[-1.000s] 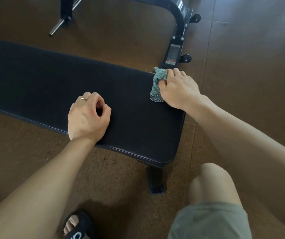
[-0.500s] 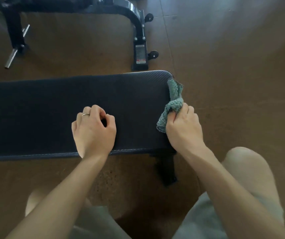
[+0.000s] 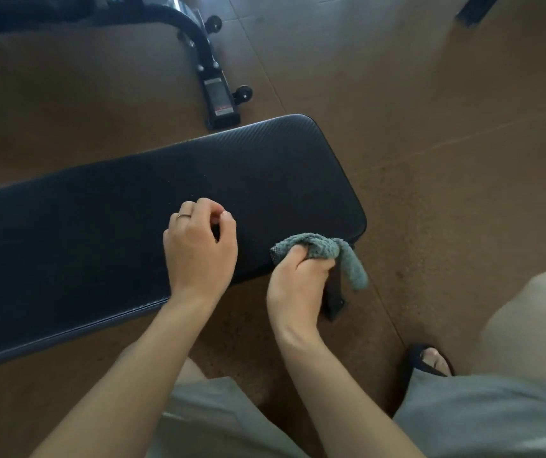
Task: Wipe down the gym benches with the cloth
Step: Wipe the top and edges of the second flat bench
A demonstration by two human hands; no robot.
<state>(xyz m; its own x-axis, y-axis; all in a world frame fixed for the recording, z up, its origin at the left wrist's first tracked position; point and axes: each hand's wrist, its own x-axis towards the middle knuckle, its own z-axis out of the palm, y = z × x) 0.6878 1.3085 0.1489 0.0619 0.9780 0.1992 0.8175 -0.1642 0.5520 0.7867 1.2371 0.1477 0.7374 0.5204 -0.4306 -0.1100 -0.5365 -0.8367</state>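
The right hand [image 3: 298, 279] was fisted around the bunched green cloth [image 3: 322, 251] at the near right corner of the bench [image 3: 99, 233], low centre of frame; one tail hung off the edge. The left hand [image 3: 200, 246] rested loosely curled on the pad, holding nothing. The cloth looked soft, light and limp — best gripped in a wad, as here. The padding looked smooth and lightly textured. Brown floor [image 3: 446, 127] all round — a second bench frame [image 3: 205, 61] at upper left.
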